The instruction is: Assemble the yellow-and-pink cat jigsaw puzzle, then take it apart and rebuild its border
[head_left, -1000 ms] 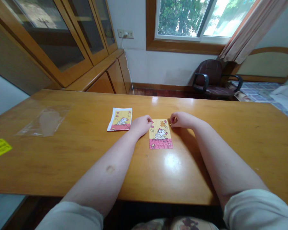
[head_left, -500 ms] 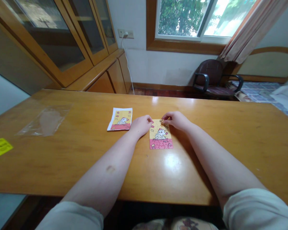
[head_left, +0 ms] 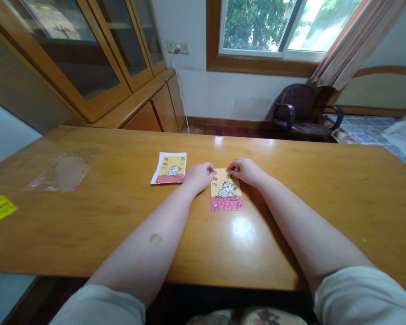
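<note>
The jigsaw puzzle (head_left: pixel 227 204) lies flat on the wooden surface (head_left: pixel 122 234) between the two hands, its long axis running from twelve to six o'clock. The right hand (head_left: pixel 246 171) comes in from four o'clock, its fingers bent down at the puzzle's far part, near half past twelve — right by a small brownish gap (head_left: pixel 228 176) in the yellow. The gap sits just under those fingertips, toward six o'clock, so the right hand is the nearer one. Its fingertips are bunched close; whether they pinch a piece I cannot tell. The left hand (head_left: pixel 199 177) rests at the puzzle's eleven o'clock corner, thumb and finger drawn together there; whether they grip the edge is unclear. Toward ten o'clock from the puzzle lies a printed card (head_left: pixel 171 169), and well apart, toward nine, a clear plastic bag (head_left: pixel 69 171).
</note>
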